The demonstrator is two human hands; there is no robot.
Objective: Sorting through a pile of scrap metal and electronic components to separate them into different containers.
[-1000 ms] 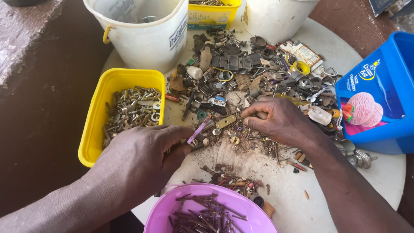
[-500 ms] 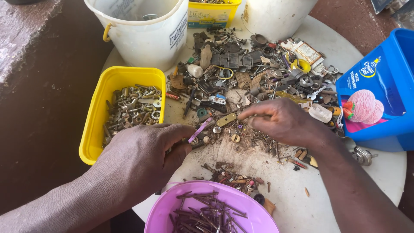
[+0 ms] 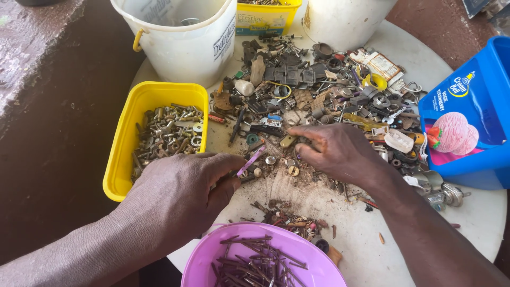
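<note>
Rusted metal odds and ends, a heap of keys, washers, brackets and scraps (image 3: 319, 90), lay too tangled across the round white surface (image 3: 478, 218) to tell piece from piece. The left hand (image 3: 180, 199) curled downward, pinching a thin pink plastic strip (image 3: 251, 161) at its lower end; its fingertips were hidden beneath the knuckles. The right hand (image 3: 334, 151) rested palm-down among small round washers (image 3: 271, 160), fingers narrowly bunched, and whether it held anything could not be told. A yellow rectangular plastic tub of screws and bolts (image 3: 119, 175) sat just beside the left hand. A pink plastic bowl of rusty nails (image 3: 212, 255), a white plastic bucket (image 3: 186, 48) and a blue ice-cream tub (image 3: 467, 154) were each cut off by the frame's edges.
</note>
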